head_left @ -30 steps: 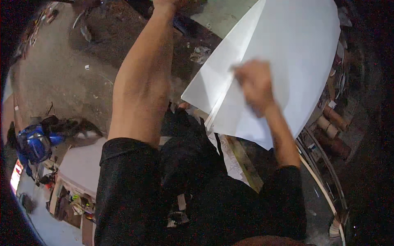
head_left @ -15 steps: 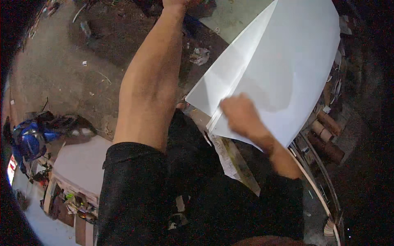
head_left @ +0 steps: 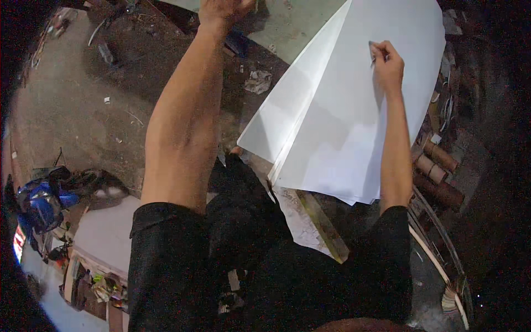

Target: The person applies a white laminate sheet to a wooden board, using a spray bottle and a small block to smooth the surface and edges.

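Note:
My right hand (head_left: pixel 390 65) is closed in a pinch above the large white sheets (head_left: pixel 343 110) at the upper right. A small, thin, dark-edged piece (head_left: pixel 371 51) sticks out from its fingertips; its kind is not clear. The sheets lie in a stack, with the left part folded along a bright crease. At the top edge, left of the sheets, my left hand (head_left: pixel 225 10) is partly cut off, and its fingers mostly fall outside the picture. The left arm stretches straight out over the floor.
Crumpled paper (head_left: pixel 258 82) lies on the brown floor, left of the sheets. Brown cardboard tubes (head_left: pixel 434 169) and a long pale strip (head_left: pixel 431 254) are to the right. A blue motorcycle-like object (head_left: pixel 41 202) and a pale board (head_left: pixel 108 232) stand at lower left.
My right hand has moved forward and up over the sheets from their near edge, and the thin piece now shows in its fingers. The whole view has shifted slightly.

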A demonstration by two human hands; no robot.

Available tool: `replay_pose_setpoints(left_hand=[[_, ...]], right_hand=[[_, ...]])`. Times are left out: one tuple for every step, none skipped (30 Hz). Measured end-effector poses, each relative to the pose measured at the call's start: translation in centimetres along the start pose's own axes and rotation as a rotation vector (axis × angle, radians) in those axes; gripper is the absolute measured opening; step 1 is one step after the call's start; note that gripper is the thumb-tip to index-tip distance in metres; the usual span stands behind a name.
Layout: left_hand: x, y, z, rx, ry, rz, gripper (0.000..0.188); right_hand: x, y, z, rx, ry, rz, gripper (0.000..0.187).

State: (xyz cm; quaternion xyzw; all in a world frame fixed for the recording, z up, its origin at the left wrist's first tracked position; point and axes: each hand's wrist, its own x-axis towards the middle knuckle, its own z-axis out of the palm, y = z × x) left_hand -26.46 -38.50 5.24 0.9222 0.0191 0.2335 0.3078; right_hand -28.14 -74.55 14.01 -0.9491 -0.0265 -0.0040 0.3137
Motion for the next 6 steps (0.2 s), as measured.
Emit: replay_pose_setpoints(left_hand=[[-0.1,-0.3,-0.5,0.051,0.035,0.031,0.049],[-0.5,-0.5,0.0,0.082,0.062,0.061,0.049],[-0.4,-0.7,-0.1,0.116,0.096,0.098,0.049],[-0.4,-0.6,-0.1,0.063,0.073,0.077,0.050],[-0.1,-0.6,0.3,-0.001,0.053,0.060,0.051],[-0.1,-1.0,-0.3,-0.032,0.039,0.034,0.052]], right_hand=[[-1.5,0.0,0.9,-0.100,0.001,-0.034,0.008],[-4.3,-0.4,2.8,0.019,0.025,-0.114,0.008],[-7.9,-1.5,4.0,-0.133,-0.010,-0.290,0.007],[-12.5,-0.4,6.0,-0.078,-0.010,-0.450,0.006],[-17.0,-2.3,6.1,-0.041,-0.264,-0.378,0.006],[-16.7,-2.3,6.4,-0.030,-0.264,-0.392,0.006]])
